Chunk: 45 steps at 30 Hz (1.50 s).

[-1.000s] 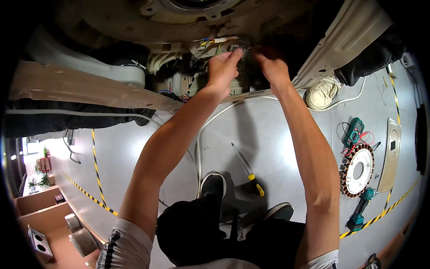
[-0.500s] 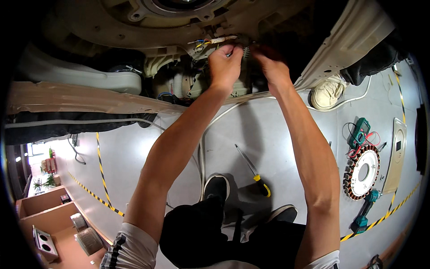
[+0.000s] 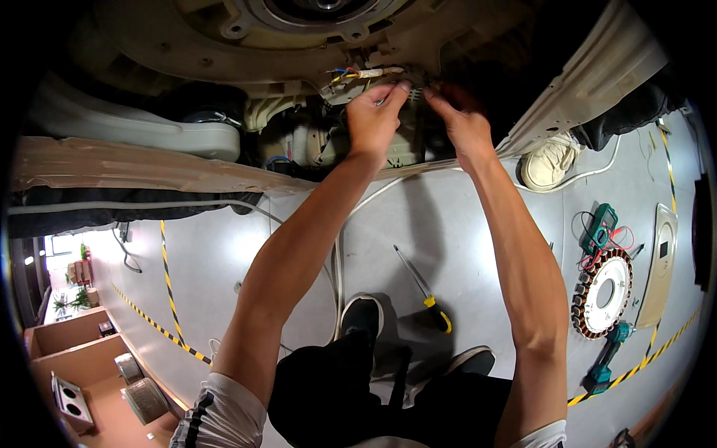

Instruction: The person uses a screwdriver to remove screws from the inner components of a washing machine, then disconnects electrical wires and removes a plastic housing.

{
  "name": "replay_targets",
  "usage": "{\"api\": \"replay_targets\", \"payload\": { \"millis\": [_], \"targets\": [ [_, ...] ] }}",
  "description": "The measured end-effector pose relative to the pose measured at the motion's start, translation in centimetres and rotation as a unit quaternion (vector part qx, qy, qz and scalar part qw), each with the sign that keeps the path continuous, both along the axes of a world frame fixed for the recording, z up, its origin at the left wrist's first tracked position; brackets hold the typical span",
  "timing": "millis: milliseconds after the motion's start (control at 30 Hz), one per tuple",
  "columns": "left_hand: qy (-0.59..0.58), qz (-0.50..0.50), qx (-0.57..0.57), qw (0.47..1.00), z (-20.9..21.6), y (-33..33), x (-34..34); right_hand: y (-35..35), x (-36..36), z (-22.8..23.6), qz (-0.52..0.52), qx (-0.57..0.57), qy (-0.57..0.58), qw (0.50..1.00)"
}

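Both my hands reach inside the open body of a large appliance, below a round metal hub (image 3: 326,6). A wire harness (image 3: 379,72) wrapped in pale sleeving, with blue and yellow wires at its left end, runs just above my fingertips. My left hand (image 3: 373,121) pinches thumb against forefinger close under the harness's right end; what sits between them is too small to name. A short gap to the right, my right hand (image 3: 464,123) is closed in a pinch too, its fingertips in shadow and their hold hidden. A white ribbed plastic part (image 3: 407,91) shows behind the fingers.
A yellow-handled screwdriver (image 3: 424,287) lies on the floor between my arms. At right are a green multimeter (image 3: 600,228), a motor stator (image 3: 602,293), a cordless drill (image 3: 609,358) and a beige panel (image 3: 659,265). A white hose (image 3: 337,276) crosses the floor; another person's shoe (image 3: 549,162) stands right.
My left hand's fingers have risen slightly and straightened into a pinch. My right hand has turned a little, its thumb now showing. The view has shifted slightly.
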<state>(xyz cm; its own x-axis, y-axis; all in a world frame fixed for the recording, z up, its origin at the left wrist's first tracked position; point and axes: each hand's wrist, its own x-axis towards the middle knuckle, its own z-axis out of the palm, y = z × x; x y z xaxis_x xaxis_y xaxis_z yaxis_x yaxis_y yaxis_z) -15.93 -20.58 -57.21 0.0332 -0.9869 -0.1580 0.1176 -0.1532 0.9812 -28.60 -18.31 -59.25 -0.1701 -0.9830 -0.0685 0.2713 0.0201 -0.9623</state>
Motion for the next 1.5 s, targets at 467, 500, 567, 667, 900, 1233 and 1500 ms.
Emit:
{"api": "replay_targets", "payload": {
  "millis": [467, 500, 567, 667, 900, 1233, 1500],
  "targets": [
    [0.266, 0.099, 0.08, 0.955, 2.4, -0.6, -1.6, -0.2, 0.1, -0.1, -0.029, 0.011, 0.044, 0.999],
    [0.274, 0.096, 0.083, 0.953, 2.3, -0.8, -1.5, -0.1, 0.1, 0.0, -0.03, 0.016, 0.043, 0.999],
    [0.291, 0.09, 0.089, 0.948, 2.2, -0.9, -1.6, -0.1, 0.0, -0.1, -0.03, 0.016, 0.035, 0.999],
    [0.284, 0.081, 0.086, 0.952, 1.9, -0.5, -1.4, -0.1, -0.2, -0.5, -0.024, 0.005, 0.014, 1.0],
    [0.272, 0.064, 0.058, 0.958, 1.4, -0.2, -0.6, 0.3, -0.2, -0.5, -0.013, 0.04, -0.047, 0.998],
    [0.219, 0.049, 0.01, 0.975, 1.9, 1.7, 0.4, 1.5, -0.3, -0.7, 0.065, -0.008, 0.023, 0.998],
    [0.196, -0.053, 0.025, 0.979, 0.3, 5.4, 2.9, 3.5, -0.8, -0.7, 0.082, -0.018, 0.072, 0.994]
  ]
}}
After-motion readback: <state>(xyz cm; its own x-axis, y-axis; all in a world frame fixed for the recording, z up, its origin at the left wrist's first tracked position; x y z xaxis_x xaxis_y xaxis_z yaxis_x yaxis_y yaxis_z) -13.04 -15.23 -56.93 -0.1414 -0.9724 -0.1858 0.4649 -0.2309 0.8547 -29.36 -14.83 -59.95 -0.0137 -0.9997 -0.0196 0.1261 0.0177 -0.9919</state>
